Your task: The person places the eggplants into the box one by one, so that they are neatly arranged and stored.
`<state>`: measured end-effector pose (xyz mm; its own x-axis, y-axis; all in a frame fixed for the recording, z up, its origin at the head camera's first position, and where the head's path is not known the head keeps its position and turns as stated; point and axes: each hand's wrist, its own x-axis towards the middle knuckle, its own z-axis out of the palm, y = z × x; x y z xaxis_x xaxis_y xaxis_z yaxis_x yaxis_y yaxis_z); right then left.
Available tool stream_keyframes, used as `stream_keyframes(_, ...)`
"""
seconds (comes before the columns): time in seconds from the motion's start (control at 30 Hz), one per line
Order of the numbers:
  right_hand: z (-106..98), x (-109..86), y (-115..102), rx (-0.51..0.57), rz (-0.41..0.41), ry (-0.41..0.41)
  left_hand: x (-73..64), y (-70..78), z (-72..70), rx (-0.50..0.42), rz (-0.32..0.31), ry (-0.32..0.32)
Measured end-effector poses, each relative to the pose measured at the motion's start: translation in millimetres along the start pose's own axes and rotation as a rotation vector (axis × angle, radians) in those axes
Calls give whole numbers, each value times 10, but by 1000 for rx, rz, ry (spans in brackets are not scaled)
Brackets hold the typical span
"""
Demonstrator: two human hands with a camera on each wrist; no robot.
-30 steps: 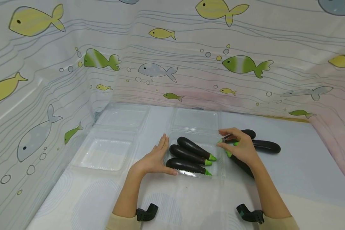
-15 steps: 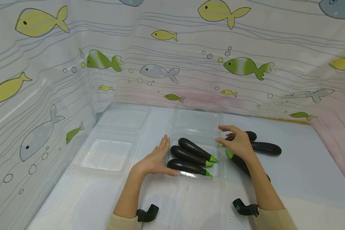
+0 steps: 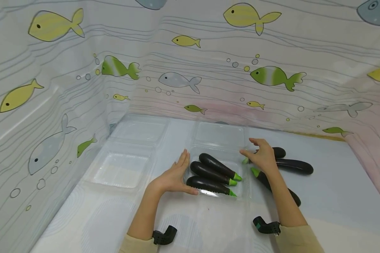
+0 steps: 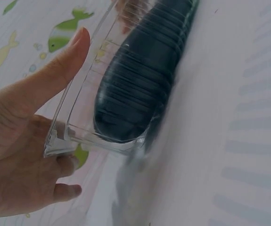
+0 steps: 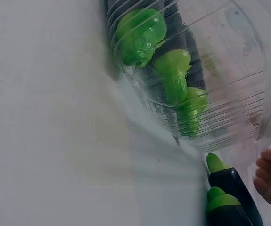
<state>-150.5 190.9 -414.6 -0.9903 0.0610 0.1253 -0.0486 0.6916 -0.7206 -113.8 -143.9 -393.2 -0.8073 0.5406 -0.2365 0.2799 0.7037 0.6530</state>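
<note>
Three black eggplants (image 3: 210,174) with green stems lie side by side in a clear hinged plastic box (image 3: 240,189), whose lid is folded back. My left hand (image 3: 171,177) rests along the box's left wall, fingers straight and thumb at the near corner. In the left wrist view that thumb (image 4: 64,66) lies along the rim. At the box's right rim is my right hand (image 3: 263,156), its thumb and forefinger spread apart with nothing seen between them. Right of the box, another eggplant (image 3: 278,152) is partly hidden behind that hand.
A second clear box (image 3: 120,170) stands open on the left with nothing in it. Two more eggplants lie on the right, one pointing right (image 3: 294,166), one partly under the right forearm (image 3: 294,198). A fish-print sheet (image 3: 215,88) rises behind the table.
My right hand has drawn slightly off the eggplant stems beside the box, and the forearm has shifted left, uncovering more of the nearest loose eggplant. My left hand stays put; the head view shifts slightly.
</note>
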Motion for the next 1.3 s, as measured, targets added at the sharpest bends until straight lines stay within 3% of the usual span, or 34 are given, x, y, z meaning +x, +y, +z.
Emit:
stream_keyframes(0.37, 5, 94, -61, 44, 151, -95, 2, -11, 10, 7, -1, -1)
stream_keyframes(0.67, -10, 78, -136, 166, 212, -37, -31, 19, -3, 28, -9, -5)
stream_keyframes(0.93, -90, 20, -171, 287, 254, -17, -79, 83, -3, 56, -41, -49)
stream_keyframes(1.3, -110, -42, -75, 386, 280, 31, -106, 145, -3, 117, 36, -47)
